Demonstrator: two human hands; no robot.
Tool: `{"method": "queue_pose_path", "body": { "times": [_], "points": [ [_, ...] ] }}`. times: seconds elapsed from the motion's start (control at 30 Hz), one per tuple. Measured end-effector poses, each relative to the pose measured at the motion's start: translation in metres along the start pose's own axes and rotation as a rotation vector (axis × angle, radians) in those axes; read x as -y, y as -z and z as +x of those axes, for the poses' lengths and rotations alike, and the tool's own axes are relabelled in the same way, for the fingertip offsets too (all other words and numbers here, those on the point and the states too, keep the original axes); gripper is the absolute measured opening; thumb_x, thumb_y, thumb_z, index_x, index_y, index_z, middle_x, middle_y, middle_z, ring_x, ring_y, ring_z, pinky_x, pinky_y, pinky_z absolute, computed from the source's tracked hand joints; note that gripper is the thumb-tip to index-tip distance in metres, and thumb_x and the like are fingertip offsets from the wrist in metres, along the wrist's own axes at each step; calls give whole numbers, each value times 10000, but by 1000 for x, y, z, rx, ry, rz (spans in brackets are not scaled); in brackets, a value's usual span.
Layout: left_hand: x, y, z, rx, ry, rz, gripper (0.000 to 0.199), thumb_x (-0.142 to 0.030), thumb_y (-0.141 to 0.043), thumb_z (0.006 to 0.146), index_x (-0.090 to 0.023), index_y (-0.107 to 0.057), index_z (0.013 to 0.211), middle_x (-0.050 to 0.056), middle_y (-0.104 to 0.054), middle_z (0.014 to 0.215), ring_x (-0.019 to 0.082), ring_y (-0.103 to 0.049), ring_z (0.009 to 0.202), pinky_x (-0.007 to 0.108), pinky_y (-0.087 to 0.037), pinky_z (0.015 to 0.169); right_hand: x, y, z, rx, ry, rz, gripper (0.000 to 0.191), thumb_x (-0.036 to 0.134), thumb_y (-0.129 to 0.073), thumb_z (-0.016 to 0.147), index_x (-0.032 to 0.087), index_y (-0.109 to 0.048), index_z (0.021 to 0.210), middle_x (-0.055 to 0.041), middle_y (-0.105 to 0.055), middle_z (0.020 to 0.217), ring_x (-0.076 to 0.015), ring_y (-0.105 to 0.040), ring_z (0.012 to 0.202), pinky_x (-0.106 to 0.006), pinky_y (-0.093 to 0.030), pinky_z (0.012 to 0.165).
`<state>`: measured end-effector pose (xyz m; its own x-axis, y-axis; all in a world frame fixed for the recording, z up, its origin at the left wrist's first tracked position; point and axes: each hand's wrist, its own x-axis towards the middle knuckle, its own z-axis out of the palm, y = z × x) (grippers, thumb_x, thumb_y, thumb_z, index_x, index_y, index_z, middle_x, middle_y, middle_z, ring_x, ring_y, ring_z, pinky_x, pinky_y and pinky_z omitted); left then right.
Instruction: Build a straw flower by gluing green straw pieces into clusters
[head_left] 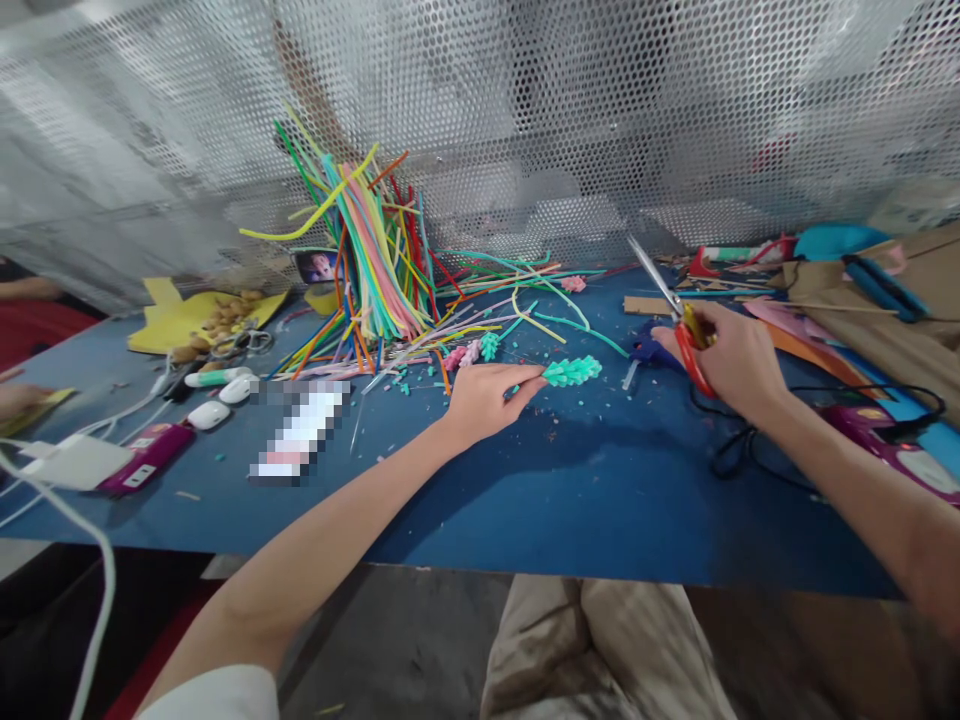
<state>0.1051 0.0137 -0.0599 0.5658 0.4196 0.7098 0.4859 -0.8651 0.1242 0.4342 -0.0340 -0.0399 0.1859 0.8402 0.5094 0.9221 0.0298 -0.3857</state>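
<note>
My left hand (491, 400) pinches the base of a teal fuzzy flower piece (574, 372) above the blue table, its tip pointing right. To the right, my right hand (731, 355) is closed round the scissors (684, 335), with the red handle low and the metal blades pointing up and away. Beside its fingers lies a dark blue tool (651, 347), probably a glue gun; whether the fingers touch it is unclear. Behind my left hand are a pink flower piece (470, 352) and a smaller green one (490, 346).
A tall bundle of coloured pipe cleaners (375, 250) stands behind to the left. A blurred phone (304, 430), white cables and a purple power strip (146, 458) lie left. Cardboard (862, 310) and black cable lie right. Another person's hand shows far left.
</note>
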Motion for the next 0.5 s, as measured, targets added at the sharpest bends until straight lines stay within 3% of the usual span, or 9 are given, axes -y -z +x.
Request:
{"method": "queue_pose_path", "body": {
  "times": [0.1,0.17,0.3,0.5],
  "points": [
    [1,-2,0,109,62,36,248,-404,-594,975,-251,-789,995,-7,-800,907,138,-753,745,236,-517,639,-11,2,7,37,-81,-169,414,566,-612,869,188,-579,1034,-149,-686,1042,-262,-603,886,-342,-380,684],
    [1,-3,-1,162,89,48,265,-420,-581,981,-261,-794,988,-13,-800,900,127,-740,713,230,-489,613,-20,1,10,66,-103,-303,453,535,-562,903,133,-578,1111,-225,-662,1111,-310,-612,967,-371,-382,702],
    [-1,-4,-1,215,106,46,278,-430,-570,985,-270,-796,996,-16,-800,906,123,-732,705,227,-464,606,-39,0,14,138,-155,-493,628,543,-474,956,-26,-571,1205,-354,-614,1131,-373,-625,1003,-417,-367,700],
    [-1,-5,-2,263,110,47,274,-436,-566,984,-285,-793,1000,-24,-799,910,137,-748,779,230,-461,618,-67,4,24,214,-164,-574,658,531,-547,930,-79,-623,1166,-381,-627,1093,-375,-628,1067,-413,-395,786]
  ]
}}
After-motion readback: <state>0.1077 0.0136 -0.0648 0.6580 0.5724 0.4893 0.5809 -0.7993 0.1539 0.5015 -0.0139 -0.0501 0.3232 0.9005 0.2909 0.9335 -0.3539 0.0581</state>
